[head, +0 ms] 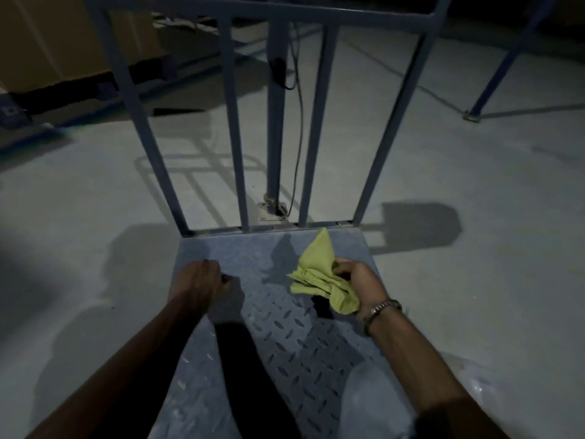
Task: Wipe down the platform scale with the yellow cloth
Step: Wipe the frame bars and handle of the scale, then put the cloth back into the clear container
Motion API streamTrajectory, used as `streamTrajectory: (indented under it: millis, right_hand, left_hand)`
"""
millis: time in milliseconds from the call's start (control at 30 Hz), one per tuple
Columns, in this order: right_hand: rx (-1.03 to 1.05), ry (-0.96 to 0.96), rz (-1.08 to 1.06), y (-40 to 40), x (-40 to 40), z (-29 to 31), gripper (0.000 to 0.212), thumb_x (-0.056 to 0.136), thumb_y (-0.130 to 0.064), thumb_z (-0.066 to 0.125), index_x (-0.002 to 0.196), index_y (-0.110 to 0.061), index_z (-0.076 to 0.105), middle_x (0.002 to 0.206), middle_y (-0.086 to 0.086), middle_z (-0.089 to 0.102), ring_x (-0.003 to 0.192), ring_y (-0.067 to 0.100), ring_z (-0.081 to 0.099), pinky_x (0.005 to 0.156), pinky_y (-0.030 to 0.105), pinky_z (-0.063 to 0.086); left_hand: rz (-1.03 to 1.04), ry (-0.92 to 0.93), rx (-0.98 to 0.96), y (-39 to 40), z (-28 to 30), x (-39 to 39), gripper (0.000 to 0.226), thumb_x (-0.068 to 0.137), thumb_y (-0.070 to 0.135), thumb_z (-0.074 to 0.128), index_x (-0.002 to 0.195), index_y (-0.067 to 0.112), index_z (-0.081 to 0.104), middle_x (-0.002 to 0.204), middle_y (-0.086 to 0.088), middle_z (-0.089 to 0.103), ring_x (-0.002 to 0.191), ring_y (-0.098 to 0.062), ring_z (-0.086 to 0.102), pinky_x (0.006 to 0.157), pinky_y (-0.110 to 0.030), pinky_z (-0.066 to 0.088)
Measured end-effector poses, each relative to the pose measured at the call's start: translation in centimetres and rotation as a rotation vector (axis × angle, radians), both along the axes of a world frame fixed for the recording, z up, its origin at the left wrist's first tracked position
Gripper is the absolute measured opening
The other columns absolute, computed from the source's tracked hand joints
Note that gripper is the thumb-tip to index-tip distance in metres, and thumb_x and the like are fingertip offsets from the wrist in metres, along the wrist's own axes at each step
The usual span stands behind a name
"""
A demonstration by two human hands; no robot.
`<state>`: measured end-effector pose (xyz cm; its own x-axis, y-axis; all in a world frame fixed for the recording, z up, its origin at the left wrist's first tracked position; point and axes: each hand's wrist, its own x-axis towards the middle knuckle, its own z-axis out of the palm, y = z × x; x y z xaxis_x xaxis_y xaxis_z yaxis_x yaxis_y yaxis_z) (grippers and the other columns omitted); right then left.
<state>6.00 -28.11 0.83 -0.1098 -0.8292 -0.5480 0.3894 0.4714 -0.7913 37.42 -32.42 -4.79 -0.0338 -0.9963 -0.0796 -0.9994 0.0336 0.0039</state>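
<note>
The platform scale (285, 350) lies on the floor below me, a grey-blue checker-plate deck with a blue barred rail (234, 128) rising at its far edge. My right hand (357, 286) is closed around a crumpled yellow cloth (319, 274), held just over the deck's far right part; one corner of the cloth points toward the rail. My left hand (202, 280) hovers over the deck's left side, fingers curled in with nothing in them. A metal watch band circles my right wrist.
A grey post (275, 122) with a black cable stands bolted to the floor behind the rail. Pale concrete floor surrounds the scale. Brown boxes (63, 42) sit on a pallet at far left. A blue slanted leg (493, 83) stands at far right. Clear plastic (373, 400) lies by my right forearm.
</note>
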Motion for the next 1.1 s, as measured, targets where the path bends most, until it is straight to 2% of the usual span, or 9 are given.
streamTrajectory:
  millis: [100,233,500,633,700,867,933,1033,1100]
  right_hand:
    - [0.047,-0.055,0.003,1.2,-1.1,1.2,0.036,0.094,-0.001,0.039,0.112,0.003,0.071,0.129,0.025,0.065,0.120,0.043,0.059,0.117,0.057,0.038]
    - [-0.004,-0.095,0.027,2.1,-5.5,2.8,0.040,0.098,0.000,0.035,0.125,0.001,0.065,0.129,0.023,0.066,0.112,0.039,0.064,0.115,0.055,0.041]
    - [0.075,0.040,-0.147,15.1,-20.3,-1.9,0.055,0.085,-0.014,0.069,0.136,0.003,0.058,0.125,0.022,0.067,0.101,0.033,0.068,0.094,0.041,0.055]
    - [0.266,0.330,-0.337,23.9,-26.3,-5.5,0.015,0.099,-0.021,0.062,0.110,-0.016,0.070,0.105,0.015,0.072,0.076,0.015,0.071,0.073,0.028,0.058]
    - [0.392,0.469,-0.302,27.9,-28.9,-8.2,0.021,0.088,-0.040,0.075,0.100,-0.022,0.075,0.097,0.011,0.074,0.076,0.019,0.069,0.073,0.033,0.053]
    - [0.402,0.344,-0.389,32.6,-30.3,-10.5,0.028,0.094,-0.011,0.068,0.121,-0.005,0.072,0.084,0.011,0.074,0.071,0.024,0.068,0.066,0.033,0.055]
    - [0.348,0.170,-0.423,33.5,-30.6,-10.5,0.025,0.098,-0.025,0.065,0.118,-0.012,0.075,0.089,0.009,0.076,0.070,0.023,0.070,0.064,0.030,0.053]
    - [0.276,-0.133,-0.451,34.7,-30.3,-9.6,0.044,0.100,-0.049,0.056,0.122,-0.016,0.073,0.120,0.016,0.074,0.109,0.034,0.070,0.096,0.043,0.053]
    - [0.248,0.012,-0.382,35.1,-30.2,-10.7,0.051,0.092,-0.042,0.070,0.135,-0.016,0.064,0.121,0.015,0.073,0.107,0.029,0.071,0.096,0.041,0.054]
  left_hand:
    - [-0.072,-0.075,0.086,0.1,0.9,-3.7,0.034,0.100,0.047,0.055,0.106,0.018,0.073,0.116,-0.006,0.076,0.107,-0.025,0.071,0.082,-0.033,0.049]
    - [-0.226,0.233,-0.017,2.4,0.5,-12.2,0.047,0.099,0.043,0.056,0.139,0.018,0.058,0.137,-0.007,0.064,0.126,-0.033,0.060,0.097,-0.043,0.050]
    - [-0.798,0.654,0.085,12.1,-3.7,-31.5,0.022,0.085,0.025,0.059,0.088,0.011,0.076,0.094,-0.013,0.072,0.083,-0.035,0.068,0.072,-0.041,0.058]
    - [-1.048,0.553,0.095,16.6,-5.1,-36.9,0.038,0.089,0.034,0.049,0.113,0.019,0.074,0.113,-0.003,0.072,0.107,-0.028,0.063,0.092,-0.039,0.046]
    - [-1.100,0.465,0.164,18.4,-5.3,-39.7,0.050,0.088,0.041,0.037,0.117,0.018,0.071,0.115,-0.005,0.072,0.110,-0.030,0.063,0.097,-0.041,0.048]
    - [-0.747,0.532,0.588,23.1,-4.6,-46.7,0.053,0.107,0.048,0.036,0.147,0.014,0.049,0.136,-0.016,0.065,0.123,-0.038,0.062,0.098,-0.043,0.051]
    - [-0.531,0.649,0.772,24.0,-5.5,-48.1,0.059,0.105,0.054,0.044,0.152,0.017,0.043,0.134,-0.013,0.066,0.125,-0.036,0.062,0.101,-0.043,0.052]
    - [-0.145,0.903,1.071,24.7,-7.2,-49.3,0.062,0.091,0.064,0.063,0.136,0.021,0.062,0.117,-0.004,0.075,0.107,-0.031,0.072,0.097,-0.045,0.059]
    - [0.142,1.091,1.217,24.9,-7.9,-49.8,0.047,0.092,0.053,0.070,0.119,0.015,0.075,0.108,-0.009,0.079,0.093,-0.030,0.076,0.078,-0.037,0.064]
